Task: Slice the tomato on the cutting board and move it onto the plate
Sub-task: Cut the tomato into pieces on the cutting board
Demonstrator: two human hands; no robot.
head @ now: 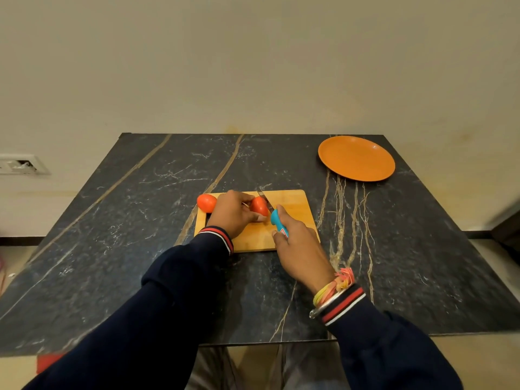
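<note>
The left grip (232, 214) clasps a tomato (259, 206) at the cutting board's (294, 204) middle. The right grip (298, 246) clutches a blue-handled knife (278, 223), its blade against the tomato's right side. A second tomato (206, 202) sits at the board's far-left corner; the plate (356, 158) lies beyond its far-right corner.

Dark veined table (140, 192); left, perhaps a wall socket (21, 164).

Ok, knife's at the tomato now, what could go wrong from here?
The left hand grips the tomato right beside the knife blade; a slip could nick it. The second tomato sits at the board's left edge and might roll off if bumped. The plate stands at the far corner, so slices may drop on the way.
</note>
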